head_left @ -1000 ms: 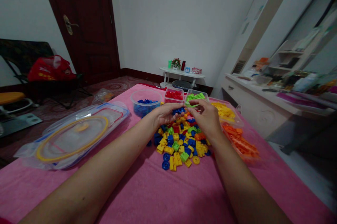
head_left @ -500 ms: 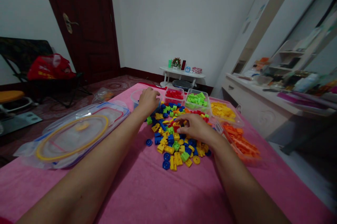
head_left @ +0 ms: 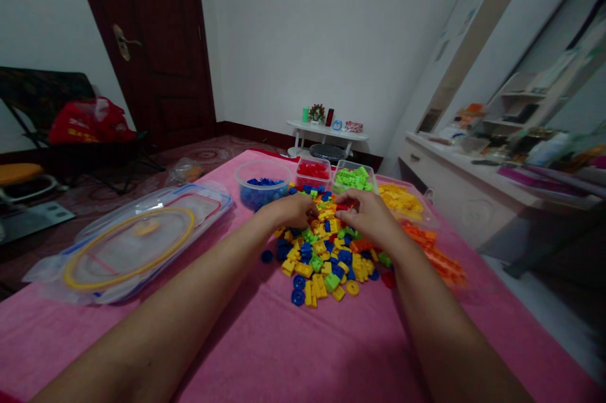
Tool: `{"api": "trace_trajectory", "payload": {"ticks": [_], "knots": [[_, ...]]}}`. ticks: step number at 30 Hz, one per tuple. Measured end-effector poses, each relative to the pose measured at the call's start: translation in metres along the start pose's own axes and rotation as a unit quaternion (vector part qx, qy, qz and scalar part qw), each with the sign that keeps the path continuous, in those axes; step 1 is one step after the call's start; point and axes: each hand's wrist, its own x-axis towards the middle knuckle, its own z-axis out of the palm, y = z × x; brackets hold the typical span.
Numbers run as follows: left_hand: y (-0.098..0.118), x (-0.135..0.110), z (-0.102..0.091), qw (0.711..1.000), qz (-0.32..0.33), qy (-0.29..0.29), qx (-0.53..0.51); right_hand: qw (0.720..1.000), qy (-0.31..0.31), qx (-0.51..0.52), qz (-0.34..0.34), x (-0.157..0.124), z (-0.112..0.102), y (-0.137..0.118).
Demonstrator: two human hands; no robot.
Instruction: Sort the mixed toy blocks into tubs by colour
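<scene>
A mixed pile of plastic toy building bricks [head_left: 317,251] in yellow, blue, green, red and orange lies on the pink cloth. My left hand [head_left: 294,210] reaches over the pile's left side, its fingers bent down among the bricks and their tips hidden. Across from it, my right hand [head_left: 363,216] has a red brick [head_left: 344,206] between thumb and forefinger above the pile. Behind the left hand stands a round clear tub of blue bricks [head_left: 263,186]. Clear boxes hold red bricks [head_left: 313,169], green bricks [head_left: 354,178], yellow bricks [head_left: 401,201] and orange bricks [head_left: 440,258].
Stacked clear lids [head_left: 142,239], one rimmed yellow, lie on the table's left. Several loose blue wheels [head_left: 298,297] sit at the pile's near edge. A white dresser [head_left: 454,182] stands to the right, a small white shelf [head_left: 326,130] beyond the table.
My left hand has come from the blue-brick tub rightward to the pile, uncovering the tub. My right hand has shifted slightly right and away from me, with a red brick now between its fingers.
</scene>
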Motion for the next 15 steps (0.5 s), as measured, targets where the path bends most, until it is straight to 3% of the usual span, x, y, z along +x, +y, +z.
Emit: {"api": "trace_trajectory", "payload": {"ticks": [5,11,15], "knots": [[0.004,-0.004,-0.004,0.999,-0.002,-0.044,-0.012,1.000,-0.003,-0.011,-0.018,-0.001,0.007,0.002],[0.001,-0.002,0.003,1.000,-0.016,0.004,0.015,1.000,-0.011,-0.022,-0.020,-0.001,0.014,0.007],[0.005,-0.003,0.004,1.000,-0.006,-0.001,0.017,0.999,-0.017,-0.020,-0.019,-0.001,0.016,0.008]]}}
